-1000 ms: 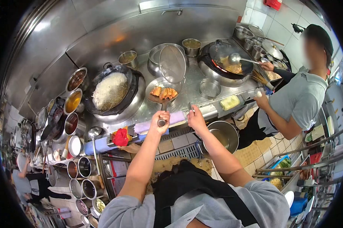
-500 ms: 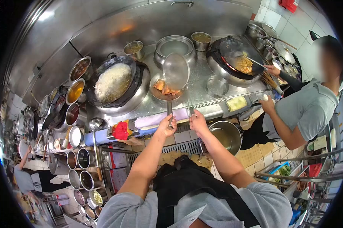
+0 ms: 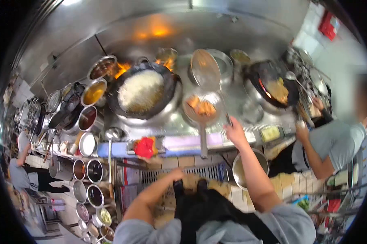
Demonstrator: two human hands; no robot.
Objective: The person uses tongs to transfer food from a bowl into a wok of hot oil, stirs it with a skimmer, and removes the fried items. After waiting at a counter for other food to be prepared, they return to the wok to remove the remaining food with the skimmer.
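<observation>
A perforated ladle [image 3: 206,70] is tilted up over the stove, and my right hand [image 3: 235,132] is closed on its handle. Below it, a second strainer [image 3: 203,119] lies on the steel stovetop with orange-brown food pieces [image 3: 201,106] in its bowl. Its handle points toward me and no hand touches it. My left hand [image 3: 176,174] hangs low near my apron, blurred, so its fingers cannot be made out. To the left, a black wok [image 3: 167,99] holds white food in bubbling oil [image 3: 138,91], with flames behind its rim.
A co-worker [image 3: 330,142] at the right stirs a second wok [image 3: 269,101]. Pots of sauce [image 3: 95,93] line the left side. A long-handled ladle [image 3: 113,134], red cloth [image 3: 145,147] and large pot [image 3: 250,167] are near the front edge. Another person [image 3: 23,175] is far left.
My left hand has let go of the food strainer's handle and dropped back. My right hand has moved away from it. Flames now show behind the left wok. The whole view has shifted.
</observation>
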